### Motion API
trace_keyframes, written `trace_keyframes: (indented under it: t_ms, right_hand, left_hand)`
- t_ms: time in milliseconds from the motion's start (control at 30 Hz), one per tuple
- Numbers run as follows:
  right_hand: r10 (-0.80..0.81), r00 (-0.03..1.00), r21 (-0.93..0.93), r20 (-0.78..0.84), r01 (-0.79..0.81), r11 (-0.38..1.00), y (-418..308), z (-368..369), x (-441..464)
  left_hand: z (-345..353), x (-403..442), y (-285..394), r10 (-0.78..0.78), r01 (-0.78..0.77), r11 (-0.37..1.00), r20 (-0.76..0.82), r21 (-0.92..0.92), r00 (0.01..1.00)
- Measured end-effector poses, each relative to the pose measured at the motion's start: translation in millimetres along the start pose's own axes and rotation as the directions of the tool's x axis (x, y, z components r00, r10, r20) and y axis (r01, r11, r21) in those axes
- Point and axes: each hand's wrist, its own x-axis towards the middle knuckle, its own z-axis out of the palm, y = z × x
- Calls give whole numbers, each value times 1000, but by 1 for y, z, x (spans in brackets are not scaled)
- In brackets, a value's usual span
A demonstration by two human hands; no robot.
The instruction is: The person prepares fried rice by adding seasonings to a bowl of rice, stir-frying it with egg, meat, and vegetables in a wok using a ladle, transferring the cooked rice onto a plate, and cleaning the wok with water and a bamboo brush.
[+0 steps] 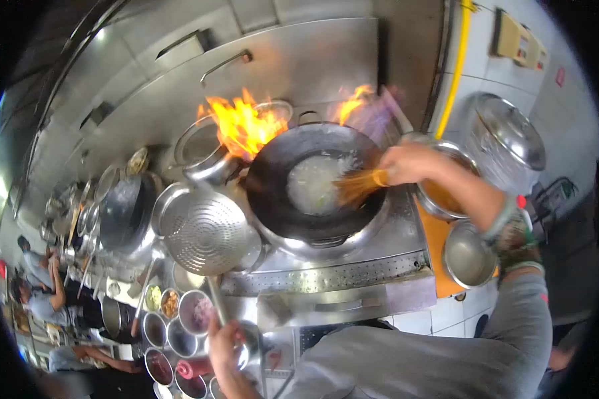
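My right hand is closed around a bamboo wok brush. The brush's bristles are blurred and reach into cloudy liquid at the bottom of a black wok. Flames rise behind the wok's left rim. With fingers wrapped round its handle, my left hand holds a perforated skimmer. The skimmer's round bowl is left of the wok, above the steel counter.
Several metal bowls of ingredients stand near my left hand. A lidded pot sits behind the skimmer. On the right are a pot of brown liquid and a steel bowl. Other people are at far left.
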Motion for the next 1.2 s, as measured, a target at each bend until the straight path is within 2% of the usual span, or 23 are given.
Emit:
trace_keyframes:
  t_ms: [33,167,233,333,367,433,533,600,633,667,700,733,767,800,833,867,900,1000,1033,1067,1100,1167,1200]
  right_hand:
    - [9,995,-5,101,-8,1000,-4,-13,-9]
    - [126,989,-92,80,-118,989,-1,39,33]
    - [226,962,-98,-152,-243,965,-22,65,63]
    - [137,980,10,-145,-137,991,-18,35,49]
    - [58,981,-167,-186,-90,982,-29,12,26]
    - [163,972,-238,-170,-201,950,-19,8,18]
    - [313,948,-140,-53,-318,938,-44,21,37]
    - [306,948,-53,-85,-311,949,-40,48,60]
    - [269,956,40,-116,-266,963,-45,50,69]
    - [226,962,51,-153,-221,974,-40,44,67]
    - [181,966,59,-185,-173,983,-31,34,59]
    - [200,956,26,-216,-200,980,-26,26,52]
    - [197,955,24,-219,-197,980,-16,37,63]
    - [287,924,74,-253,-277,958,-3,60,81]
    - [383,880,129,-281,-361,924,7,75,89]
    - [329,896,170,-299,-289,942,-4,82,86]
    - [377,884,167,-275,-343,925,-9,91,93]
    - [194,937,161,-292,-152,975,-7,64,64]
    - [174,926,137,-335,-135,981,-6,51,49]
    - [256,941,240,-223,-202,950,4,49,47]
    - [340,939,147,-52,-330,933,-2,36,38]
    - [279,955,159,-95,-262,952,-19,56,41]
    - [175,981,105,-79,-166,980,-17,77,53]
  left_hand:
    - [-5,1,-8,-40,40,998,-5,-53,999]
    - [-12,28,-39,-202,224,939,108,-261,973]
    - [-2,42,-52,-222,243,911,102,-334,970]
    - [-5,57,-55,-258,279,863,107,-421,960]
    - [-7,58,-59,-279,317,843,151,-434,948]
    - [-18,73,-77,-272,320,823,171,-469,947]
    - [-17,82,-72,-314,329,880,100,-342,944]
    - [-23,91,-69,-181,188,982,136,-38,974]
    - [-28,96,-68,-173,180,983,138,-37,975]
    - [-35,100,-70,-111,82,975,133,205,985]
    - [-41,101,-73,-56,-10,900,139,435,989]
    - [-36,88,-58,56,-136,725,139,676,989]
    - [-34,84,-65,60,-137,727,138,673,989]
    - [-34,79,-78,356,-313,592,107,743,928]
    - [-30,75,-85,621,-441,401,115,803,775]
    - [-17,57,-70,610,-455,408,135,791,781]
    - [-11,42,-66,613,-461,411,135,787,778]
    - [-12,3,-55,568,-558,457,255,693,782]
    - [-18,-14,-56,447,-547,490,343,679,826]
    - [-20,-24,-61,310,-528,524,428,668,849]
    - [-21,-33,-67,286,-512,526,426,679,858]
    - [-12,-41,-83,-72,-398,502,496,768,865]
    - [-9,-39,-107,-86,-395,506,501,767,861]
